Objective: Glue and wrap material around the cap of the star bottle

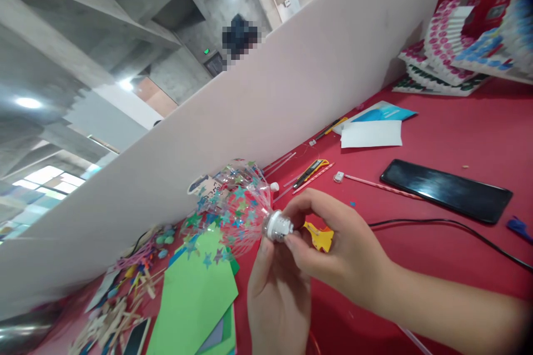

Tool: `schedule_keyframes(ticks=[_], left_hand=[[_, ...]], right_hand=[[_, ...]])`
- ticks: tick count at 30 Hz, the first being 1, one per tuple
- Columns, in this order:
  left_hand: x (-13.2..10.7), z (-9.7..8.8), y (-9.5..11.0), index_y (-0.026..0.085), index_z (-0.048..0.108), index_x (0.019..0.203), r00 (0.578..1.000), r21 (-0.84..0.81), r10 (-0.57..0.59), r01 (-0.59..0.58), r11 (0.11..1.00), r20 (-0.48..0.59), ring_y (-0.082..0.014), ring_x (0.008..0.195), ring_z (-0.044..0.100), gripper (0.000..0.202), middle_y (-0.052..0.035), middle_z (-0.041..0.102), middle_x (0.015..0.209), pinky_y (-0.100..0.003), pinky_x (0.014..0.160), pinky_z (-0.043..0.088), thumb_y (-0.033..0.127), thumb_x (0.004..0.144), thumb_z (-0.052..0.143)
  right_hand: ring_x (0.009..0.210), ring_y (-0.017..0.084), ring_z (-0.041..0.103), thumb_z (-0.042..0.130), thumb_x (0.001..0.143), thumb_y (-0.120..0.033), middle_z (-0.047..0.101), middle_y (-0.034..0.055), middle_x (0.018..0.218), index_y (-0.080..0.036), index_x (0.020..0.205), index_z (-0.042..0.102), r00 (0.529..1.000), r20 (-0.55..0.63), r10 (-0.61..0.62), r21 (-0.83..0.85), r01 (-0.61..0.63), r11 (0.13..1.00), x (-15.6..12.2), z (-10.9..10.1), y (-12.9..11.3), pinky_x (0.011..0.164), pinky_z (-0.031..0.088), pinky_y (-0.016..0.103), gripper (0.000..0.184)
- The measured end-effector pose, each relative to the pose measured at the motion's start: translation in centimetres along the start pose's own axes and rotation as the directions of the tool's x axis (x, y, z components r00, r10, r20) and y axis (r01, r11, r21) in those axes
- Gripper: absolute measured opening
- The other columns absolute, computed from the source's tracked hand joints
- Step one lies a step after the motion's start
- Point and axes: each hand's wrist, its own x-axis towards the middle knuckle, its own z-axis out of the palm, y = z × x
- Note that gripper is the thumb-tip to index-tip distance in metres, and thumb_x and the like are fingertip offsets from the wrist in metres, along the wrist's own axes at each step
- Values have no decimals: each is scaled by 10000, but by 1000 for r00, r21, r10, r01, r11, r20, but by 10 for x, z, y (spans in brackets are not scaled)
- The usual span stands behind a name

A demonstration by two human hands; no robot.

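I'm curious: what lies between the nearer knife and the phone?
In the head view, a striped stick beside the knife, a small white piece, and another striped stick by the phone.

The left hand (281, 294) points upward, thumb raised, while the right hand (333, 244) pinches beside it.

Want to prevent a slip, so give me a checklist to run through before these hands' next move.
1. Left hand steadying the starred bottle: ok, it holds the neck from below.
2. Right hand on the white piece: ok, it pinches it.
3. White piece firmly seated: cannot tell.
4. Nearer cutter with its blade drawn in: cannot tell, too small.
5. Black phone away from both hands: ok, lying apart on the red table.
6. Black cable clear of the right hand: cannot tell, it disappears behind it.
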Motion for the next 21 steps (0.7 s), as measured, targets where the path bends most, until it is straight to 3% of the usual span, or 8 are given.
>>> schedule_keyframes(ticks=[12, 17, 21], left_hand=[[1, 4, 0, 146, 745, 881, 991, -37, -23, 18, 999, -132, -176, 808, 711, 205, -80, 763, 855, -260, 749, 563, 123, 811, 554], [3, 4, 1, 145, 744, 869, 998, -24, -21, 19, 1000, -51, -172, 829, 708, 176, -67, 763, 865, -255, 787, 554, 121, 783, 592], [3, 5, -1, 132, 737, 883, 999, -18, -39, 39, 999, -13, -174, 837, 706, 164, -63, 761, 889, -250, 800, 550, 152, 771, 620]], right_hand=[[764, 138, 566, 551, 711, -112, 598, -8, 808, -210, 852, 550, 1000, -6, 1, 2, -1, 1000, 1, 1, 5, 690, 466, 272, 172], [742, 141, 555, 556, 706, -120, 591, -6, 788, -211, 843, 541, 999, -21, -42, -58, 41, 998, 1, -1, 4, 666, 454, 268, 166], [724, 136, 529, 560, 696, -104, 564, 2, 763, -194, 836, 540, 989, -22, -147, -140, 143, 980, 3, -3, 0, 647, 440, 250, 168]])
